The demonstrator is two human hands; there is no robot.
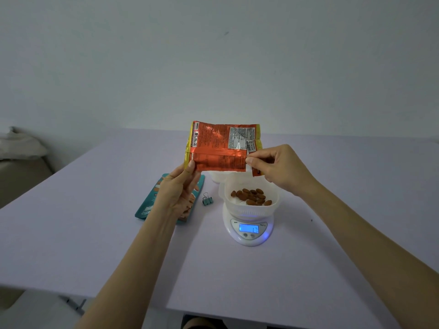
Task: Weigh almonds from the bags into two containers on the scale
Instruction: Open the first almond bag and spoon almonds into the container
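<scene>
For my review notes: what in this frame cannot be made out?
Head view only.
Second container: mostly hidden behind the orange bag; contents unseen.
Teal bag: front partly covered by the left hand.
Scale display: digits too blurred to trust.
Orange bag print: too small to read.

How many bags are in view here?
2. The orange bag is held up between the left hand and right hand; the teal bag lies flat on the table, partly hidden behind the left hand. No others show.
</scene>
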